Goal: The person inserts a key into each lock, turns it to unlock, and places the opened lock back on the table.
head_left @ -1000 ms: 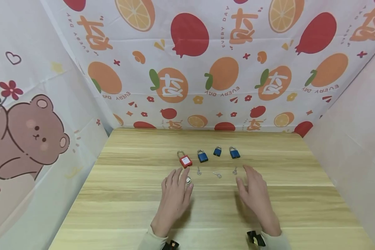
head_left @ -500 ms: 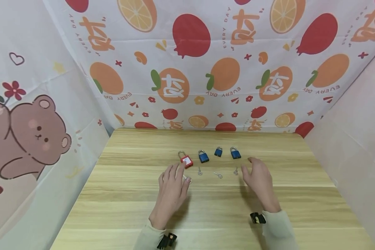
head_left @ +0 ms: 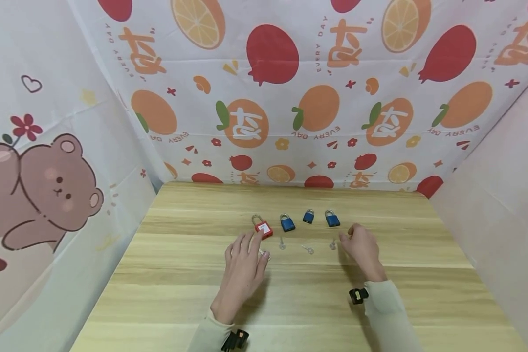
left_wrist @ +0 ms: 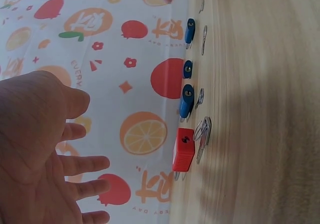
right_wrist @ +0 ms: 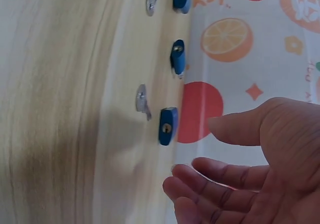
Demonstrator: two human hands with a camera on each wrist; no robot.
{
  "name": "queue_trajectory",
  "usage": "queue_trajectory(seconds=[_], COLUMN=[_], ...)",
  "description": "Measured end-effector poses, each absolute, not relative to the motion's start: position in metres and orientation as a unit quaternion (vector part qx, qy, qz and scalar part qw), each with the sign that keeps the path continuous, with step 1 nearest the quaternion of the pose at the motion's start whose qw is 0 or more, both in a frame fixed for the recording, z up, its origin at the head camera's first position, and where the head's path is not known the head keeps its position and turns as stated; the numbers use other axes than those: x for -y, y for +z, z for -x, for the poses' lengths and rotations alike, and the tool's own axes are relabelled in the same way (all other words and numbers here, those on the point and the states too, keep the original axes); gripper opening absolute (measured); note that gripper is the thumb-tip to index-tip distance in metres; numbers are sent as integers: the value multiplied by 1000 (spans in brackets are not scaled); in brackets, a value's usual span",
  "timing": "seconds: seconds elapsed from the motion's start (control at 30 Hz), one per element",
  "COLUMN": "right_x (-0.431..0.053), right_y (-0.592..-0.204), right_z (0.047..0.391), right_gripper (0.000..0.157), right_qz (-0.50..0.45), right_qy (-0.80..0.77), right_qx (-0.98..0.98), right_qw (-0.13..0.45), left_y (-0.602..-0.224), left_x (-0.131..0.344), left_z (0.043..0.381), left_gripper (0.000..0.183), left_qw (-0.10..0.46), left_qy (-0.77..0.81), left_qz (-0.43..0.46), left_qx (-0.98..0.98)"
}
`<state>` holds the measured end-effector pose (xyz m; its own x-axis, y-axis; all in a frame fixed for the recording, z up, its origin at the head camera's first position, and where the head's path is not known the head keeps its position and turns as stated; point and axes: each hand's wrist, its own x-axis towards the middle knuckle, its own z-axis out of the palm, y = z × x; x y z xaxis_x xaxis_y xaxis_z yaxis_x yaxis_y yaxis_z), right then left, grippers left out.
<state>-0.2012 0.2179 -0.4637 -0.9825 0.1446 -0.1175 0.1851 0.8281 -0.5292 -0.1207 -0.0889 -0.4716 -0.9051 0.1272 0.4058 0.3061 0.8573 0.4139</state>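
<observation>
My left hand (head_left: 243,278) hovers over the table, fingers spread and holding nothing. Just past its fingertips lies a red padlock (head_left: 264,229) with a white label. A key on a ring (left_wrist: 202,136), partly covered by that hand in the head view, lies before the red padlock. My right hand (head_left: 364,247) hangs to the right of the rightmost blue padlock (head_left: 333,219), its fingers loosely bent around nothing. Two more blue padlocks, one in the middle (head_left: 308,216) and one further left (head_left: 287,223), lie in the same row.
Three small keys lie before the blue padlocks: a left key (head_left: 282,244), a middle key (head_left: 308,249) and a right key (head_left: 333,244). The wooden table (head_left: 180,274) meets a fruit-print cloth (head_left: 193,98) behind. Pale cloth hangs at both sides.
My right hand has moved forward and a little right, and its fingers bend more. My left hand has shifted slightly forward towards the red padlock. The padlocks and keys stay where they were.
</observation>
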Motion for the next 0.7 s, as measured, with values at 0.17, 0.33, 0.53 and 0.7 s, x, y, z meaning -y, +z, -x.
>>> queue_trajectory(seconds=[0.17, 0.33, 0.53, 0.7], right_x=[-216, -212, -205, -198], right_y=[-470, -476, -480, -479], right_z=[207, 209, 209, 211], right_gripper=[34, 39, 52, 53], right_qz=[-109, -120, -118, -127], right_qy=[-286, -293, -302, -294], right_qx=[-949, -944, -941, -940], right_qw=[73, 90, 102, 115], left_y=[-473, -473, -474, -474], left_x=[89, 90, 90, 90], left_z=[120, 119, 116, 117], left_gripper=[49, 50, 49, 50], left_qw=[183, 177, 167, 169], left_qy=[-242, -246, -247, -243], left_qz=[107, 103, 97, 97], left_qx=[947, 948, 950, 950])
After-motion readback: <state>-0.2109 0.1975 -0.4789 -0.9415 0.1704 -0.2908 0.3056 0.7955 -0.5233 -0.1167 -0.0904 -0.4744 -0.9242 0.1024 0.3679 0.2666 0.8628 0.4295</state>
